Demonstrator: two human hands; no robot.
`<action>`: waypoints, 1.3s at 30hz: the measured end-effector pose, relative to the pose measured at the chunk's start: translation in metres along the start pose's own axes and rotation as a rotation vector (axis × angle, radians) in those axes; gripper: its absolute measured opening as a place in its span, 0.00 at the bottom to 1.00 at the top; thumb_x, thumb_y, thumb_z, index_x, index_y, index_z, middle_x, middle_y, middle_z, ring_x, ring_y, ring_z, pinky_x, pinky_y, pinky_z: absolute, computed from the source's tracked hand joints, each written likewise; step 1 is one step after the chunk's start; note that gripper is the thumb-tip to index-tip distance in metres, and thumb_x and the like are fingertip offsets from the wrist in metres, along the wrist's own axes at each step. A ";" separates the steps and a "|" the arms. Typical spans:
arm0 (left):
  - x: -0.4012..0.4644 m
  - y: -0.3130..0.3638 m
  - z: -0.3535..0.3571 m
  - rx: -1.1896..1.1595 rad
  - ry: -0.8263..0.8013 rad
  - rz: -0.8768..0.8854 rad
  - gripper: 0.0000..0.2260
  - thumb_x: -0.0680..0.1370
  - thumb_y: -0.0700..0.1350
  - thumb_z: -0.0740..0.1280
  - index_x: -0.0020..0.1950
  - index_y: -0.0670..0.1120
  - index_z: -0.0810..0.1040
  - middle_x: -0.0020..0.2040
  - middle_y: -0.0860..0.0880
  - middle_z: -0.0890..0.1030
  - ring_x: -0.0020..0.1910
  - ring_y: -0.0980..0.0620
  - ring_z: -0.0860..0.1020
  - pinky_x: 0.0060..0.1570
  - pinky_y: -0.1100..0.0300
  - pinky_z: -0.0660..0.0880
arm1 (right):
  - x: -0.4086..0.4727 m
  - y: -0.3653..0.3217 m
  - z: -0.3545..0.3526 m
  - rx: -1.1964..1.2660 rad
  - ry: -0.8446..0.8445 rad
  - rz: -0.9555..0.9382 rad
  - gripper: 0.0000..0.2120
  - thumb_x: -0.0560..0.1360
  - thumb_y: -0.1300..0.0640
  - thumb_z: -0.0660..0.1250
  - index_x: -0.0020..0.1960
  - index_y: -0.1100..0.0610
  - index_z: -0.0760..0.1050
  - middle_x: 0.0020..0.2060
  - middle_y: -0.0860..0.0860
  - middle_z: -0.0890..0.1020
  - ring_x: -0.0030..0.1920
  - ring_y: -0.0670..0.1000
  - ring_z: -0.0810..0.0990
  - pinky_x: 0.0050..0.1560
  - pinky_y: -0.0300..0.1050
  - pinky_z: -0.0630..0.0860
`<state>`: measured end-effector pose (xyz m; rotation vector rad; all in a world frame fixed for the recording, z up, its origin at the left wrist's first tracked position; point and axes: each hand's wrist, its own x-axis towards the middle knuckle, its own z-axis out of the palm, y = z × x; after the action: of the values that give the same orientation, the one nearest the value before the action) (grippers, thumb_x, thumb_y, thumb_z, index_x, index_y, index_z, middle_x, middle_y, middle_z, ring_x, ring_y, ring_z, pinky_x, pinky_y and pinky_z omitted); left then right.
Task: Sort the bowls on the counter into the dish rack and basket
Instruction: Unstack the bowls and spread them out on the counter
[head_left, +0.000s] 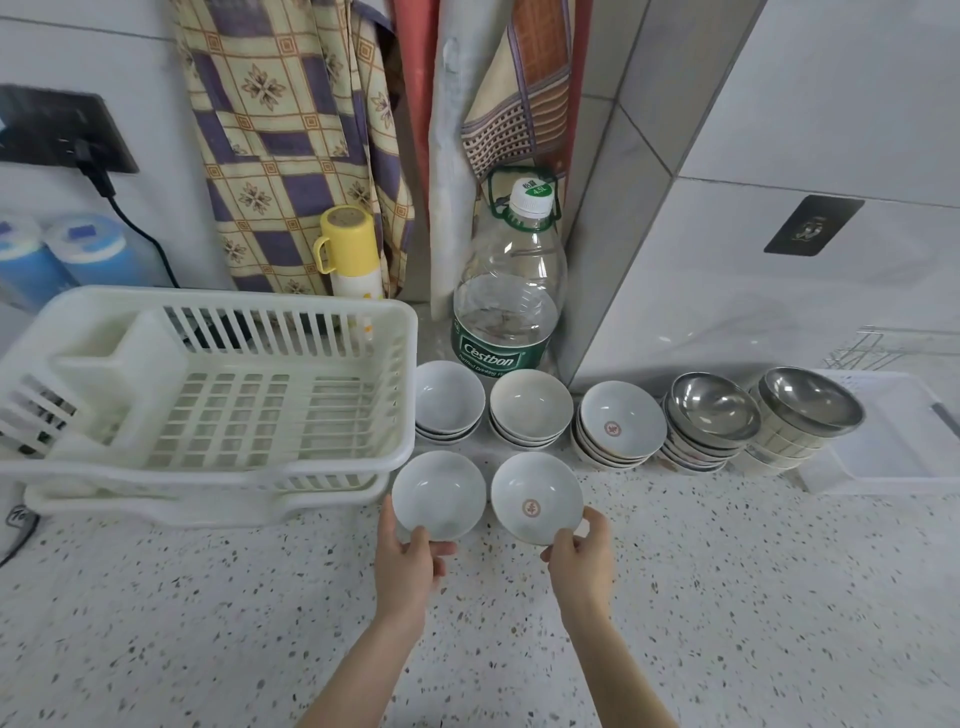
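Observation:
My left hand (408, 558) grips the near rim of a plain white bowl (439, 491), held just right of the white plastic dish rack (218, 395). My right hand (582, 553) pinches the near rim of a white bowl with a red mark inside (535, 496). Behind them on the counter stand stacks of bowls: two plain white stacks (449, 402) (530, 408), a stack with a red mark (621, 421), and two stacks topped by steel bowls (714, 410) (808, 400). A wire rack on a white tray (893, 452) sits at the far right.
A large water bottle (511, 291) and a yellow flask (350, 254) stand at the back wall under hanging cloths. A black plug and cable (98, 176) run down the left wall beside blue containers (57, 254). The speckled counter (208, 623) stretches toward me.

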<state>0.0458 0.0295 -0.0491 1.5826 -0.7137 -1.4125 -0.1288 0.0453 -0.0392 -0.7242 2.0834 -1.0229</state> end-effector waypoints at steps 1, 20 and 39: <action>0.000 0.000 0.000 0.005 0.000 0.002 0.27 0.81 0.34 0.57 0.74 0.60 0.64 0.47 0.35 0.83 0.25 0.56 0.78 0.20 0.65 0.67 | 0.000 0.000 0.000 0.008 -0.012 0.002 0.19 0.78 0.63 0.57 0.68 0.53 0.65 0.35 0.54 0.82 0.35 0.48 0.81 0.29 0.43 0.72; 0.004 0.009 0.003 -0.001 -0.006 -0.050 0.24 0.83 0.40 0.60 0.75 0.62 0.61 0.35 0.43 0.85 0.26 0.53 0.78 0.23 0.61 0.69 | 0.004 -0.004 0.000 0.016 -0.071 0.020 0.18 0.80 0.64 0.56 0.69 0.54 0.64 0.36 0.56 0.82 0.36 0.51 0.80 0.30 0.44 0.71; 0.001 0.013 0.003 0.037 -0.052 -0.068 0.25 0.83 0.41 0.60 0.76 0.61 0.58 0.37 0.43 0.86 0.26 0.50 0.79 0.22 0.62 0.68 | 0.007 -0.011 -0.003 -0.005 -0.108 0.025 0.19 0.81 0.60 0.58 0.72 0.56 0.63 0.35 0.56 0.83 0.31 0.48 0.81 0.30 0.41 0.74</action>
<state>0.0443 0.0220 -0.0379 1.6173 -0.7260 -1.5029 -0.1334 0.0357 -0.0306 -0.7373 1.9980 -0.9445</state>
